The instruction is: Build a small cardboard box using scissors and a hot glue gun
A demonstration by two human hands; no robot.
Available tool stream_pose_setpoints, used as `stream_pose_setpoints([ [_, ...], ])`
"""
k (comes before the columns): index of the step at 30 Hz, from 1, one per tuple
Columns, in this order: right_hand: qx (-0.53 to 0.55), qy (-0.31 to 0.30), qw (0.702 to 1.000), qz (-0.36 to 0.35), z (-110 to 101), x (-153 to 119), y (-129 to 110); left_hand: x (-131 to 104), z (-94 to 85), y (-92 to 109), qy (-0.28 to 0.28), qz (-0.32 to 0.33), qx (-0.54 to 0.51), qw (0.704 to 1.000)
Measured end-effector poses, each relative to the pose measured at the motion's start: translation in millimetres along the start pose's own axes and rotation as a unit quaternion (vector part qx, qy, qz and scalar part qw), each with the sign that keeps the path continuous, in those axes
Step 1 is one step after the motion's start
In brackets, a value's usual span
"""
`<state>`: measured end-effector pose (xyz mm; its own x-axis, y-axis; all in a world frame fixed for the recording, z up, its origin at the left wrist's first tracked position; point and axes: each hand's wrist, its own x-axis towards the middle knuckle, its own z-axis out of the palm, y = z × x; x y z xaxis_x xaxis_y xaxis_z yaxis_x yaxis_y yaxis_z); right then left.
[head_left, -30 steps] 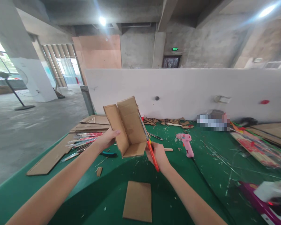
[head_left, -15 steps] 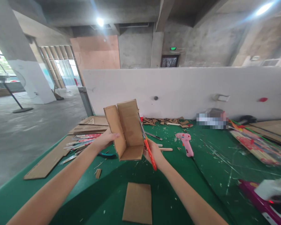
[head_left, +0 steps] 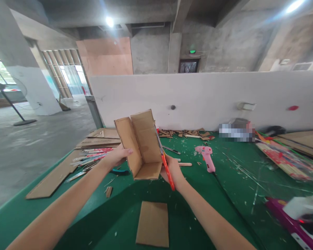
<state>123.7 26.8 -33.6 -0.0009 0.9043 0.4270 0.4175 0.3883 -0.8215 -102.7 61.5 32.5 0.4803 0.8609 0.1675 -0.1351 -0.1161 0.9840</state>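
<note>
— What's the bench like?

— A green table [head_left: 224, 194] littered with white flecks and slivers, backed by a low white partition wall [head_left: 211, 100]. Beyond it stand bare concrete walls and columns, with a green exit sign [head_left: 192, 51] over a dark doorway. To the left, open concrete floor and a standing fan [head_left: 5, 100].

— And on the table?

— Flat cardboard sheets [head_left: 94, 142] stacked at the left edge, with a bundle of red-and-white sticks [head_left: 94, 154] just in front of them. A pink glue gun [head_left: 206, 157] lies right of centre, cardboard scraps [head_left: 182, 133] are heaped along the partition, and a loose cardboard rectangle [head_left: 152, 224] lies flat near the front.

— The hands?

— The left hand [head_left: 117, 157] grips a folded cardboard piece [head_left: 141, 144], held upright above the table, its panels opening toward the camera; the thumb lies across the left panel, the other fingers are hidden behind it.

— The right?

— The right hand [head_left: 173, 172] is closed around orange-handled scissors [head_left: 165, 160]. The blades point up along the cardboard's right edge and touch it. How far the blades are parted, I cannot tell.
</note>
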Motion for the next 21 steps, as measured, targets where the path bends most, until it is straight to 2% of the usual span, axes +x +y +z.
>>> stream_pose_setpoints([
  [6, -0.009, 0.001, 0.998, 0.065, -1, -2, -1, -1, 1.5, 3, 0.002, 0.004, 0.002, 1.0],
  [12, 0.032, 0.0, 0.993, 0.109, -6, -4, 0, -1, 1.9, 4, 0.01, 0.007, 0.012, 1.0],
  [18, 0.144, -0.021, 0.977, 0.153, 0, 2, -5, -1, 1.3, 5, -0.013, 0.019, 0.023, 0.999],
  [21, 0.241, -0.041, 0.954, 0.173, 4, 6, -12, -2, 0.4, 4, -0.022, 0.019, 0.029, 0.999],
])
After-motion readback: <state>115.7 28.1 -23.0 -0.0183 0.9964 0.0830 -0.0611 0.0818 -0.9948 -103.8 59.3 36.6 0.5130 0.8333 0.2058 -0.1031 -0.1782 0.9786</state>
